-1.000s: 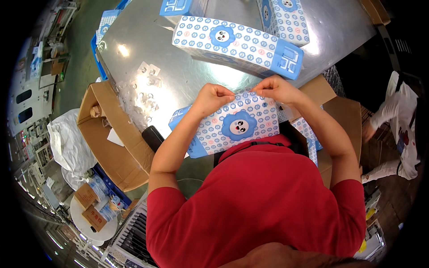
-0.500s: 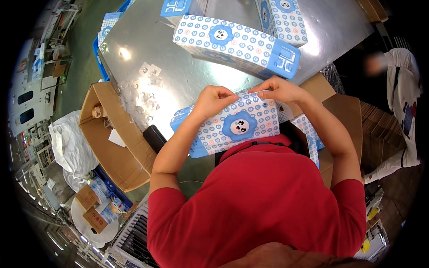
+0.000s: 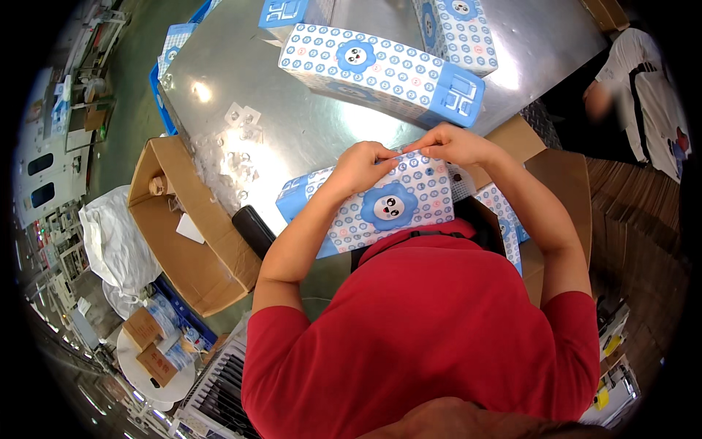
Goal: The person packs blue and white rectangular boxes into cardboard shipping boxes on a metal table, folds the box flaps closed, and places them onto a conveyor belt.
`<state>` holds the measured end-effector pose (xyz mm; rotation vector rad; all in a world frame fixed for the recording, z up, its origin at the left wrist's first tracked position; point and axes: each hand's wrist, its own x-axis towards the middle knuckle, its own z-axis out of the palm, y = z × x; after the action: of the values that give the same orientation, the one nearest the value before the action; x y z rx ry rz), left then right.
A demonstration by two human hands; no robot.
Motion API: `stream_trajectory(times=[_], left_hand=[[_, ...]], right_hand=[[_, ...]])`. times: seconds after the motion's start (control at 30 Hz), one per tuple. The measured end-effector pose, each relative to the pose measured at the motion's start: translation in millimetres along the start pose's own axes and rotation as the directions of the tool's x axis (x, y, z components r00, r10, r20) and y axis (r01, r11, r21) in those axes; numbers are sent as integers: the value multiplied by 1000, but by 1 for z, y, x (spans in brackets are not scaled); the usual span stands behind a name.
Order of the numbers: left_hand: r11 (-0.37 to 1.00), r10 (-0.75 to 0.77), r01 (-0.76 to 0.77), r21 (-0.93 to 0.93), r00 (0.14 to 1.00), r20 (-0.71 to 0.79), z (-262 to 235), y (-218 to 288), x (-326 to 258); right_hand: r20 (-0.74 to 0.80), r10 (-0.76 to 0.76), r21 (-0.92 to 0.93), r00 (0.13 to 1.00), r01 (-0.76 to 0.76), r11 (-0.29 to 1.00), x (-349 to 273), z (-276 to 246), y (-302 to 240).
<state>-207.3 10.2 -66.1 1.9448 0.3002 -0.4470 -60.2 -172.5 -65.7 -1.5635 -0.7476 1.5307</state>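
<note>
A blue-and-white printed package (image 3: 431, 186) with a smiling flower face lies against my red shirt at the table's near edge. At its far top edge, my left hand (image 3: 364, 167) is closed in a pinch, the thumb lying along the edge. Just to the right, my right hand (image 3: 455, 146) pinches the same edge, its fingertips almost meeting the left ones. Whether a small piece sits between the fingertips is hidden. Beyond my hands, a similar long package (image 3: 395, 69) lies slantwise on the metal table (image 3: 219, 69).
Small clear plastic pieces (image 3: 238, 157) lie in a heap left of my hands. A brown carton (image 3: 183, 256) stands open at the left, a black object (image 3: 252, 230) beside it. Another carton (image 3: 559, 190) with printed packages stands at my right. A co-worker (image 3: 643, 95) is at far right.
My left hand has slid right along the package's edge, closer to my right hand. The co-worker at the far right has shifted position.
</note>
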Motion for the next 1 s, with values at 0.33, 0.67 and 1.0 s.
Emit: stream_trajectory(times=[0.33,0.67,1.0], left_hand=[[761,582,-432,484,783,-217,-9,23,-32],[322,813,-784,531,516,269,-29,22,-63],[764,634,-375,525,586,-504,-140,42,-54]], right_hand=[[-375,-160,110,913,215,970,2,19,4],[-104,-255,-721,961,104,685,-27,18,-12],[834,-279,-542,476,618,-569,90,101,-82]])
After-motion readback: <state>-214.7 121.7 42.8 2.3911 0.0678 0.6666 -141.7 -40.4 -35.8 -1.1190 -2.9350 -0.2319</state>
